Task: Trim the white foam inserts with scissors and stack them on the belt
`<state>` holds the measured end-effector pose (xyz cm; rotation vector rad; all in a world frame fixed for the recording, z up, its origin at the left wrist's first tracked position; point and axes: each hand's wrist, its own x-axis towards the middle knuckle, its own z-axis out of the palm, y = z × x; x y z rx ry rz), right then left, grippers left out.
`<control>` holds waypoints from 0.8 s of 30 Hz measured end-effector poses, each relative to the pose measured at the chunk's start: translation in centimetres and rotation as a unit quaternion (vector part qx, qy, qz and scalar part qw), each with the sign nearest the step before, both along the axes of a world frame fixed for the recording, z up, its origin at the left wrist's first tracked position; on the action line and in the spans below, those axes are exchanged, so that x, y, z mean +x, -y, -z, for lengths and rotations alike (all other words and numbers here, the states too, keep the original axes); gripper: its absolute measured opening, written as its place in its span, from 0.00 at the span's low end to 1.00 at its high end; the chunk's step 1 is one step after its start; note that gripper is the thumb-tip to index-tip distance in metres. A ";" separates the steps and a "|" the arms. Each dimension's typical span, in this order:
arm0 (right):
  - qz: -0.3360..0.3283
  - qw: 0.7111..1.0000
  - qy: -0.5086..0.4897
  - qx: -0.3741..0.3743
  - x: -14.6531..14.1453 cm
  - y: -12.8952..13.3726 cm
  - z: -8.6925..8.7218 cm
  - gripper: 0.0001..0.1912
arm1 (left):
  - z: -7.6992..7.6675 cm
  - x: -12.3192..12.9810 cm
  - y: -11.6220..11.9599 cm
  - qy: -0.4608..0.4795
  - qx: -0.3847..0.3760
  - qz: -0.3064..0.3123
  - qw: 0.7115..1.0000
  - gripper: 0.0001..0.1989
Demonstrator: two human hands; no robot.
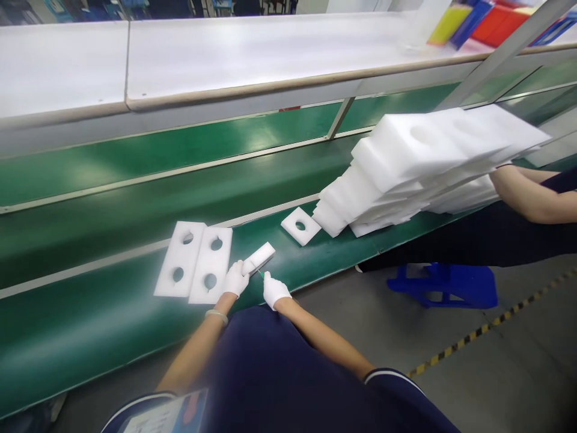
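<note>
My left hand [236, 280], in a white glove, grips the near end of a narrow white foam block [260, 257] over the green work surface [135, 307]. My right hand [274, 290], also gloved, is closed around a small tool with a thin green part [261, 273], whose tip meets the side of the block. Left of my hands lie two flat white foam pieces [197, 260], side by side, each with two round holes. A smaller square foam piece [300, 226] with one hole rests beyond the block to the right.
A tall, leaning stack of white foam pieces [387, 168] stands at the right, with another person's arm [527, 192] behind it. A blue stool [464, 285] is on the floor. A white shelf [270, 48] runs along the back, with colored bins [500, 24] on it.
</note>
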<state>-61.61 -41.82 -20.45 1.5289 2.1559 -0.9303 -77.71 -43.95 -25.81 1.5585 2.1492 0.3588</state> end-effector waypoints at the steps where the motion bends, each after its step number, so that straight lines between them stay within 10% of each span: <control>1: 0.000 1.000 -0.003 0.002 0.1 0.1 0.2 0.28 | 0.0 -0.1 -0.1 0.004 -0.001 -0.004 1.000 0.22; 8: 0.011 0.999 -0.031 0.014 -1.2 -0.9 1.2 0.25 | -0.4 -0.1 -0.3 0.038 0.003 -0.027 0.999 0.19; 17: 0.117 0.985 -0.121 0.043 4.0 -0.7 -2.4 0.25 | -3.9 -0.4 0.3 0.199 0.014 -0.150 0.968 0.16; 24: 0.238 0.953 -0.165 0.089 1.5 -4.1 -3.3 0.41 | -5.3 5.2 0.3 0.385 0.034 0.010 0.922 0.26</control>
